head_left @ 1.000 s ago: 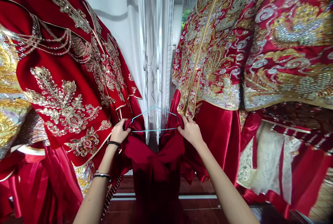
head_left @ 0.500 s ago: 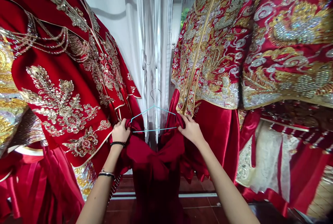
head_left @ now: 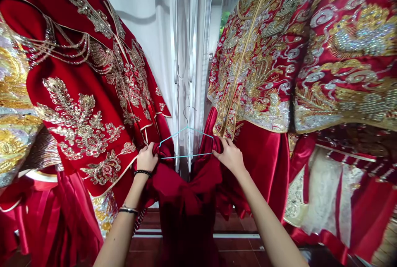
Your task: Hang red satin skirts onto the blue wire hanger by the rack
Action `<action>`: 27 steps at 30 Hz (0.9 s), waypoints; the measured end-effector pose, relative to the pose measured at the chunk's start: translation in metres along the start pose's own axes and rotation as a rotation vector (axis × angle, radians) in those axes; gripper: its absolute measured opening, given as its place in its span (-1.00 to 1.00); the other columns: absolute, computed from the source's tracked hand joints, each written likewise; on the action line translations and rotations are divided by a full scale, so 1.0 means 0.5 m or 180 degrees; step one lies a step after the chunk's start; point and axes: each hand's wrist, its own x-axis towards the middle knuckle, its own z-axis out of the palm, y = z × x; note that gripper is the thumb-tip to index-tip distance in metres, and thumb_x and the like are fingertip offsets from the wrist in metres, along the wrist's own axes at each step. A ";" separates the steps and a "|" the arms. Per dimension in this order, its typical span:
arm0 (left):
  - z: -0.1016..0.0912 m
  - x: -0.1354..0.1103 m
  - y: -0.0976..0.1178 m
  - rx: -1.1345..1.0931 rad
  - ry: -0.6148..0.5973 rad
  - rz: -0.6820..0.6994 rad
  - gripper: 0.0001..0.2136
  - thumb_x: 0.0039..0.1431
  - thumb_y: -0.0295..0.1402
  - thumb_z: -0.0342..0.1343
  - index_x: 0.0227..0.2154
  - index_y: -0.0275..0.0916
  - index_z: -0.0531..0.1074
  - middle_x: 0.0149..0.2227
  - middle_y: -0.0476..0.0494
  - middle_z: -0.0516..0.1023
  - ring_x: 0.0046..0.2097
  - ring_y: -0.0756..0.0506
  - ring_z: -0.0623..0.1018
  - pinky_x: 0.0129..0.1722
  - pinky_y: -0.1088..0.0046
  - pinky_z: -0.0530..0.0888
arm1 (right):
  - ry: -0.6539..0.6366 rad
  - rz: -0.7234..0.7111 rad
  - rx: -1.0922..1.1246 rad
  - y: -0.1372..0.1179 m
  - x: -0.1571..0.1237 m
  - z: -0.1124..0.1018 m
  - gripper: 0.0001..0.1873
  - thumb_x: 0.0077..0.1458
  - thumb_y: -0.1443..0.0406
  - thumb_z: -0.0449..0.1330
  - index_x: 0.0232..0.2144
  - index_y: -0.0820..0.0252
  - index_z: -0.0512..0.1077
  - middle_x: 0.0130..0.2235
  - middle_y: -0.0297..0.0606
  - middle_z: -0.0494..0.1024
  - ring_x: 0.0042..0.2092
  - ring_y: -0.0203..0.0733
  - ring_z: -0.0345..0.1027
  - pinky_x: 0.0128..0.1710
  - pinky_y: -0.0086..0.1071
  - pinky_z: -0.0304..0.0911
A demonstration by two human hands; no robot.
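A dark red dress point(head_left: 187, 200) with a folded, bow-like front hangs from a thin light-blue wire hanger point(head_left: 186, 157) in the middle of the view. My left hand point(head_left: 147, 158) is closed on the dress at the hanger's left end, the fingertips partly hidden by cloth. At the opposite end, my right hand point(head_left: 228, 155) pinches the dress's shoulder cloth against the hanger corner. The metal hook point(head_left: 188, 111) of the hanger points up, in front of a white metal stand.
On the left hangs a red jacket point(head_left: 93, 72) with silver embroidery and bead strings. Red and gold embroidered jackets point(head_left: 260, 51) hang on the right above red skirts. White curtain point(head_left: 139, 6) and upright white poles point(head_left: 192, 51) stand behind; dark red floor tiles point(head_left: 238, 244) lie below.
The view has shifted slightly, so the garments and poles sit a little further right. Both hands keep their hold on the dress and hanger, almost unmoved.
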 end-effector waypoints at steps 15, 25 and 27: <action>-0.012 -0.006 -0.005 -0.0052 -0.0144 -0.0030 -0.61 0.03 -0.39 -0.04 -0.03 -0.22 0.24 -0.21 -0.21 0.43 -0.14 -0.18 0.42 -0.21 0.39 0.35 | 0.0182 0.0067 -0.0108 -0.009 0.015 0.022 -0.44 -0.04 0.27 0.03 0.08 0.14 0.17 -0.06 -0.11 0.36 -0.13 -0.06 0.32 -0.25 -0.27 0.27; -0.009 -0.009 -0.007 -0.0085 -0.0078 0.0045 -0.64 0.02 -0.39 -0.05 -0.06 -0.24 0.26 -0.25 -0.20 0.44 -0.16 -0.19 0.44 -0.25 0.39 0.35 | 0.0031 -0.0295 0.0404 0.040 0.023 0.008 -0.44 -0.04 0.27 0.04 0.07 0.03 0.18 0.03 -0.30 0.35 -0.11 -0.17 0.34 -0.17 -0.34 0.27; -0.007 -0.009 -0.007 -0.0095 -0.0068 0.0059 -0.64 0.02 -0.39 -0.05 -0.06 -0.23 0.26 -0.24 -0.20 0.44 -0.16 -0.18 0.44 -0.25 0.39 0.35 | 0.0059 -0.0262 0.0366 0.033 0.019 0.009 -0.44 -0.05 0.28 0.04 0.07 0.04 0.17 0.01 -0.29 0.36 -0.13 -0.17 0.35 -0.19 -0.34 0.28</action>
